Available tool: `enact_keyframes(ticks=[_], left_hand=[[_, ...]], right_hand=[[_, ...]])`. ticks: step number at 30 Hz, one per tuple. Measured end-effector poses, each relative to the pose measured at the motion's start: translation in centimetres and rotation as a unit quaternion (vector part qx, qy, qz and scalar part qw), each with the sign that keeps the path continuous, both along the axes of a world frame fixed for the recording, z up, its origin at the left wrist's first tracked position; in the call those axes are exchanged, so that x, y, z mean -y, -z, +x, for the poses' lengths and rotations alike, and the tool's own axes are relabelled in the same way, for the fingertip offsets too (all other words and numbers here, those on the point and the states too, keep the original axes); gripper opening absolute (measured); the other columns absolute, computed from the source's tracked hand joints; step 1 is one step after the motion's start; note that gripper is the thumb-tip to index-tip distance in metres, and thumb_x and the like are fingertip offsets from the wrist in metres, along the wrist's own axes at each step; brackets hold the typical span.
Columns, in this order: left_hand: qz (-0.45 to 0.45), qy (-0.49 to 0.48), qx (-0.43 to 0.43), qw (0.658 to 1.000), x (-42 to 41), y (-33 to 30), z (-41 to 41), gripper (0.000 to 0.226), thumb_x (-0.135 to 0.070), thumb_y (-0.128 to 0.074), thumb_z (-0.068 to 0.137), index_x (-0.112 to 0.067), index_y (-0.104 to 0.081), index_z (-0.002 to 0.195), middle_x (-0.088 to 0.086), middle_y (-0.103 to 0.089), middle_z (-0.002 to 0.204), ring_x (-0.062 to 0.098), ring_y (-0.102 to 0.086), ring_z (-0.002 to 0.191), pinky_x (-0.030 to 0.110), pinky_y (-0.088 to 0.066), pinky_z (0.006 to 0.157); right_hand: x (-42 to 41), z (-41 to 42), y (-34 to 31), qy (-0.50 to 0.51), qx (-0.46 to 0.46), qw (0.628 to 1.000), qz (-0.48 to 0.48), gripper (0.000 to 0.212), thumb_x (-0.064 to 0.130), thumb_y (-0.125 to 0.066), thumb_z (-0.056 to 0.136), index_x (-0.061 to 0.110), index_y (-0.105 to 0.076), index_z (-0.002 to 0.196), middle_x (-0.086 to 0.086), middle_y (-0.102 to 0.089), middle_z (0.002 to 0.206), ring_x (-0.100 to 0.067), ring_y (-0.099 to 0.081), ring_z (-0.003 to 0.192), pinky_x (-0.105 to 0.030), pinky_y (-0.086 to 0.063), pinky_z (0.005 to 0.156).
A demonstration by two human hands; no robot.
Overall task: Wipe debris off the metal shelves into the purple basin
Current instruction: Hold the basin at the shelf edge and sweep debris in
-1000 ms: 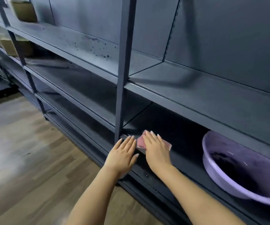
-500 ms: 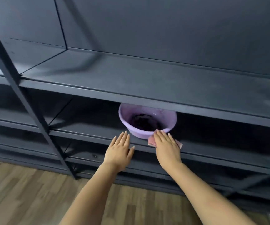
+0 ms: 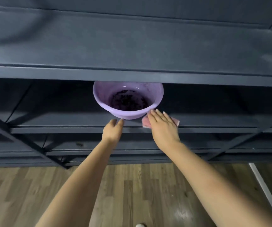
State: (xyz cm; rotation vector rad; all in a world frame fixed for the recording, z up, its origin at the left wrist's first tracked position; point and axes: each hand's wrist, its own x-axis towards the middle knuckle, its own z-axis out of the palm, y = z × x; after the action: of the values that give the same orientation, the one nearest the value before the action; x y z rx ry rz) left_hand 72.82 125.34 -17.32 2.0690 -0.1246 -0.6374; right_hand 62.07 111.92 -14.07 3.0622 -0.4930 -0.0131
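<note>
The purple basin (image 3: 102, 102) stands on a dark metal shelf (image 3: 50, 118), its far rim hidden under the shelf above (image 3: 132, 46). Dark debris lies in its bottom. My right hand (image 3: 162, 126) lies flat with straight fingers on a pink cloth (image 3: 175, 121), pressing it onto the shelf just right of the basin, fingertips at the basin's wall. My left hand (image 3: 113, 130) reaches to the basin's front underside, its fingertips tucked beneath it; how they lie there is hidden.
Diagonal metal braces (image 3: 25, 145) cross the lower shelves at left and right. Lower shelf levels run below my hands. Wood-look floor (image 3: 132, 194) spreads beneath, with a white strip (image 3: 262, 190) at the right.
The view swung right from the upright post to the basin. My right hand slid the pink cloth along the shelf up to the basin. My left hand moved to the basin's front.
</note>
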Motion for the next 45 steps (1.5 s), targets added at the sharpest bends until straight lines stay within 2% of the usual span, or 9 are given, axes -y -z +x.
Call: enact_keyframes(ticks=[2, 6, 8, 10, 14, 18, 29, 37, 45], left_hand=[[-0.07, -0.079, -0.059, 0.993, 1.2, 0.3, 1.3, 0.038, -0.038, -0.045, 0.099, -0.004, -0.057, 0.111, 0.016, -0.06, 0.117, 0.027, -0.053, 0.1, 0.034, -0.04, 0.085], [-0.142, -0.187, -0.155, 0.96, 3.4, 1.1, 3.6, 0.059, -0.045, -0.052, 0.092, -0.001, -0.053, 0.13, 0.015, -0.055, 0.133, 0.036, -0.05, 0.125, 0.042, -0.039, 0.104], [-0.171, -0.227, -0.192, 0.939, 4.0, 1.4, 4.5, 0.056, -0.045, -0.055, 0.091, -0.003, -0.054, 0.129, 0.001, -0.064, 0.114, 0.028, -0.063, 0.1, 0.034, -0.049, 0.087], [-0.178, -0.266, -0.205, 0.925, 4.4, 1.6, 5.2, 0.047, -0.042, -0.056, 0.091, -0.005, -0.055, 0.119, -0.003, -0.054, 0.084, 0.018, -0.05, 0.063, 0.027, -0.045, 0.066], [-0.202, -0.31, -0.234, 0.899, 5.0, 2.3, 5.9, 0.026, -0.038, -0.058, 0.091, -0.012, -0.054, 0.092, 0.0, -0.054, 0.085, 0.023, -0.056, 0.08, 0.026, -0.051, 0.072], [-0.235, -0.33, -0.21, 0.89, 5.6, 2.5, 6.3, 0.017, -0.026, -0.053, 0.092, -0.016, -0.052, 0.078, 0.0, -0.058, 0.079, 0.02, -0.06, 0.068, 0.024, -0.053, 0.066], [-0.257, -0.394, -0.185, 0.863, 2.8, 1.9, 3.4, 0.018, -0.015, -0.053, 0.091, -0.005, -0.053, 0.106, 0.008, -0.059, 0.087, 0.024, -0.061, 0.08, 0.035, -0.056, 0.079], [-0.23, -0.448, -0.125, 0.854, -6.9, 0.8, -0.3, 0.01, -0.009, -0.051, 0.086, -0.001, -0.053, 0.08, 0.008, -0.054, 0.074, 0.023, -0.054, 0.066, 0.035, -0.052, 0.062], [-0.17, -0.512, -0.102, 0.836, -19.5, 3.3, -5.2, 0.01, -0.003, -0.053, 0.083, 0.005, -0.053, 0.089, 0.011, -0.051, 0.073, 0.024, -0.046, 0.056, 0.025, -0.041, 0.046]], right_hand=[[0.7, 1.4, 0.0, -0.009, 0.017, 1.0, -0.009, 0.062, 0.0, -0.034, 0.094, 0.01, -0.01, 0.151, -0.004, -0.006, 0.159, -0.017, -0.007, 0.147, -0.027, 0.006, 0.116], [2.2, 3.4, -0.4, -0.015, 0.032, 0.999, -0.013, 0.063, -0.003, -0.035, 0.093, 0.01, -0.013, 0.15, -0.004, -0.01, 0.159, -0.017, -0.009, 0.146, -0.025, 0.006, 0.115], [2.9, 4.2, -0.3, -0.012, 0.029, 0.999, -0.006, 0.065, -0.004, -0.037, 0.09, 0.01, -0.015, 0.15, -0.004, -0.013, 0.159, -0.017, -0.012, 0.146, -0.025, 0.004, 0.116], [3.6, 4.9, -0.1, -0.007, 0.037, 0.999, 0.003, 0.064, -0.003, -0.038, 0.09, 0.01, -0.018, 0.149, -0.005, -0.016, 0.158, -0.017, -0.015, 0.145, -0.025, 0.002, 0.116], [4.3, 5.3, 0.8, 0.003, 0.042, 0.999, 0.024, 0.06, -0.002, -0.037, 0.091, 0.009, -0.022, 0.148, -0.006, -0.019, 0.157, -0.018, -0.019, 0.144, -0.026, -0.001, 0.117], [4.9, 4.7, 1.9, 0.0, 0.049, 0.998, 0.038, 0.059, -0.003, -0.04, 0.09, 0.007, -0.027, 0.147, -0.008, -0.025, 0.155, -0.02, -0.024, 0.143, -0.026, -0.003, 0.117], [3.8, 3.6, 0.0, -0.033, 0.076, 0.995, 0.047, 0.058, 0.0, -0.035, 0.093, 0.011, -0.021, 0.149, -0.004, -0.018, 0.157, -0.017, -0.016, 0.145, -0.022, 0.005, 0.114], [-2.4, 3.6, -1.7, -0.113, 0.09, 0.988, 0.061, 0.058, 0.005, -0.032, 0.097, 0.012, -0.012, 0.151, -0.001, -0.008, 0.159, -0.014, -0.007, 0.146, -0.021, 0.012, 0.109], [-12.0, 4.4, 0.3, -0.208, 0.06, 0.972, 0.091, 0.057, 0.004, -0.026, 0.099, 0.014, -0.005, 0.151, 0.001, -0.002, 0.16, -0.013, -0.002, 0.146, -0.021, 0.015, 0.107]])
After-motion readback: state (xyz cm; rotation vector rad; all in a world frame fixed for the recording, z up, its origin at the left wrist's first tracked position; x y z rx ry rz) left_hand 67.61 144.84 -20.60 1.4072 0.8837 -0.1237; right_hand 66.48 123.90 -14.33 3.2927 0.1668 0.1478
